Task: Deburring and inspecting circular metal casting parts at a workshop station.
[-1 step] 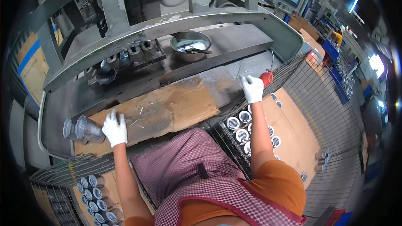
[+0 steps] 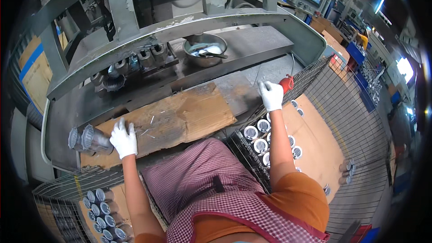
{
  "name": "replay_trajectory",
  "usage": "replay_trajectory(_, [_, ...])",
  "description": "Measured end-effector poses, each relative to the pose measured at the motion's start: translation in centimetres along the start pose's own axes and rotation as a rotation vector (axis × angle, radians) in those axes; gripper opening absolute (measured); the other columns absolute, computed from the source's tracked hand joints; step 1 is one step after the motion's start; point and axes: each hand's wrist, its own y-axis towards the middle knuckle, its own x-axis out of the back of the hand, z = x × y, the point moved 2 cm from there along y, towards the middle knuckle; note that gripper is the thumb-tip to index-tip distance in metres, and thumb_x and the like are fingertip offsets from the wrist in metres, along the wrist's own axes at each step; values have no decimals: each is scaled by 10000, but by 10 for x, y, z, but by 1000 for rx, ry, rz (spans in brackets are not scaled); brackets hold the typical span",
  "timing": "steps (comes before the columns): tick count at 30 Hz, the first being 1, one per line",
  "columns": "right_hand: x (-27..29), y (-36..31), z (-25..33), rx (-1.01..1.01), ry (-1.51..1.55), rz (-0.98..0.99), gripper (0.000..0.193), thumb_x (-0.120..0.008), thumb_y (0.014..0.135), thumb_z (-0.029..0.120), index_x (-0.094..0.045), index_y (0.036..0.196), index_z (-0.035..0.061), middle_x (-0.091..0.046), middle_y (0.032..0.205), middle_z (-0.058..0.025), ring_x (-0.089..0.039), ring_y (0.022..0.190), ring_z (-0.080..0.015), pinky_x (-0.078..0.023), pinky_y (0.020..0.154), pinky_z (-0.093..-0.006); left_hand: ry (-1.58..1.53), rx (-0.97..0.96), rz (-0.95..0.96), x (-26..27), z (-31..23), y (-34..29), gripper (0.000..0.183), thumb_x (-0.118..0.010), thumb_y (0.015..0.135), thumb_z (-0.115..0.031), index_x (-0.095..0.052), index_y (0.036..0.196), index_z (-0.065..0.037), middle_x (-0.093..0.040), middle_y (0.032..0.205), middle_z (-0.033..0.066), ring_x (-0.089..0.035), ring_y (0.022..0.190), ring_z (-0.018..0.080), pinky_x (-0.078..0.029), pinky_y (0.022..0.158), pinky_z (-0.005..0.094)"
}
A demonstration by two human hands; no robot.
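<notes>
Left hand (image 2: 123, 139) lay on worn cardboard (image 2: 193, 112), right hand (image 2: 271, 95) curled beside a red object (image 2: 286, 83)

Both hands wore white gloves and were set well apart. The left was palm down near the left end of the cardboard, its fingers somewhat spread, with nothing visible in its grasp. Just beyond its fingers were two grey metal cups (image 2: 94, 140) with toothed rims, side by side; whether the glove touched the nearer one could not be told. The right hand had its fingers bent inward at the right side of the tabletop (image 2: 274, 66), next to the red object; whether it gripped anything was hidden.

The brown cardboard, darkly smudged, lay along the front of the grey tabletop, with thin pale slivers (image 2: 145, 132) scattered on it. Behind it, on a raised metal step (image 2: 256, 45), sat a metal bowl (image 2: 201, 61) of whitish liquid with utensils across it. In the wire basket (image 2: 360, 144) on the right, round metal parts (image 2: 260, 145) with slotted faces stood on brown board, some under the right forearm. Similar parts (image 2: 105, 208) filled part of another basket (image 2: 56, 189) at lower left.
</notes>
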Motion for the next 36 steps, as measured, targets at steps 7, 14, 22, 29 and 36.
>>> replay_trajectory(7, [4, -3, -4, -38, 16, 14, 450, -649, 848, 349, -551, 573, 7, -526, 576, -216, -530, 514, -371, -394, 518, -427, 7, -36, 267, -9, 5, 2, 386, -577, 905, -364, -609, 1210, -130, -592, 1199, 143, -570, 1051, 332, -430, 864, 460])
replay_trajectory(14, [0, -1, -4, -22, 21, 1, 444, -653, 842, 352, -548, 576, 13, -532, 578, -215, -536, 522, -374, -398, 522, -433, 22, -38, -86, -1, -4, 6, 409, -575, 899, -392, -609, 1215, -134, -600, 1187, 159, -568, 1056, 339, -429, 877, 474])
replay_trajectory(22, [-19, -6, -31, -330, 346, 150, 287, -650, 873, 202, -679, 926, -78, -694, 774, -109, -567, 695, -131, -499, 676, -349, -17, -37, 178, 20, -10, 6, 346, -520, 886, -399, -718, 800, -129, -685, 814, 114, -665, 775, 304, -518, 664, 458])
replay_trajectory(29, [-67, 11, -182, 290, -344, 133, 345, -430, 1012, 179, -580, 1291, 42, -648, 1198, -135, -632, 1066, -214, -488, 923, -287, -51, -38, 72, -2, -12, -4, 328, -496, 911, -401, -696, 842, -150, -622, 851, 74, -591, 836, 262, -408, 719, 430])
replay_trajectory(36, [-10, 2, -21, 136, -177, -88, 350, -659, 895, 403, -755, 869, 68, -726, 803, -69, -683, 697, -229, -528, 602, -315, -106, 42, 179, -2, 3, -8, 321, -510, 910, -402, -683, 924, -132, -611, 902, 67, -560, 896, 257, -387, 771, 418])
